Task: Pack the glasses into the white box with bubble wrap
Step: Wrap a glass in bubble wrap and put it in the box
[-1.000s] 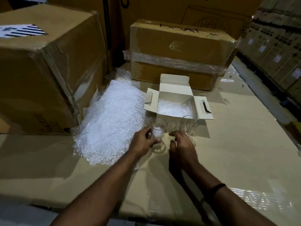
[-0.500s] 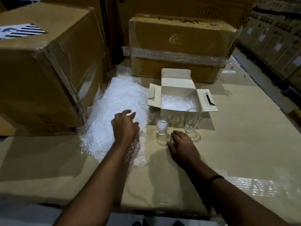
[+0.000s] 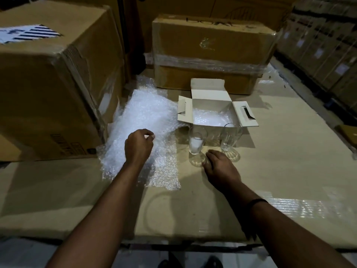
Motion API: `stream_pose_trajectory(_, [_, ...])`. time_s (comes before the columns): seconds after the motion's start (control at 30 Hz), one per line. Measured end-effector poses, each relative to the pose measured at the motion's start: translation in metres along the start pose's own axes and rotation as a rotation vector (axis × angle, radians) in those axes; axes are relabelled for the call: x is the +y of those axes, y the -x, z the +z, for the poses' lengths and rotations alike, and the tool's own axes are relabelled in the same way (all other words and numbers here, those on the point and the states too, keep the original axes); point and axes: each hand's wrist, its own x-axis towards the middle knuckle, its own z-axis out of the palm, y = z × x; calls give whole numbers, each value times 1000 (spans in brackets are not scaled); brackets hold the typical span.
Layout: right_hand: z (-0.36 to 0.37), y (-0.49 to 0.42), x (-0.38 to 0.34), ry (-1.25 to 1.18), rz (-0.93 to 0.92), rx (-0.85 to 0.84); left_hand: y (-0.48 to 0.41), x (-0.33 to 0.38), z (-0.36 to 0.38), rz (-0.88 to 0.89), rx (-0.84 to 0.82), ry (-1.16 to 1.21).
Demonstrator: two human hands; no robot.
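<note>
A small white box (image 3: 185, 111) stands open on the cardboard surface, with bubble wrap lining its inside. Two clear glasses stand upright just in front of it: the left glass (image 3: 196, 141) has white wrap stuffed inside, the right glass (image 3: 229, 137) looks empty. A pile of bubble wrap sheets (image 3: 146, 117) lies to the left of the box. My left hand (image 3: 138, 145) is on that pile, fingers curled and pinching the top sheet. My right hand (image 3: 220, 168) rests flat on the surface just in front of the glasses, fingers straight, touching neither glass.
A big brown carton (image 3: 48, 84) stands at the left against the wrap pile. Another taped carton (image 3: 210, 53) sits right behind the white box. Stacked boxes (image 3: 328, 45) line the right side. Bare cardboard surface (image 3: 289, 151) stretches right of the glasses.
My left hand let go of the left glass, moved left onto the bubble wrap pile and has now curled its fingers on the top sheet. My right hand settled flat before the glasses.
</note>
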Motion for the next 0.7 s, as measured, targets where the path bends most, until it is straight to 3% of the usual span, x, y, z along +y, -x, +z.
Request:
stream_pose_trajectory(0.1, [0,2,-3,-19,22,1,2,-3,-4,109,44,-45])
stream_pose_trajectory(0.27, [0,3,-5,-33,52,-11,-8,-18,4,102,-315,-272])
stream_pose_trajectory(0.43, [-1,2,-5,-30,52,-15,-16,-19,7,164,-338,-334])
stream_pose_trajectory(0.57, [-2,3,-6,-38,41,8,-17,-16,8,261,-193,-281])
stream_pose_trajectory(0.63, [-2,3,-6,-33,30,17,-12,-10,11,331,-276,-279])
stream_pose_trajectory(0.7, [-1,2,-5,-31,29,15,-5,-6,16,369,-398,-431])
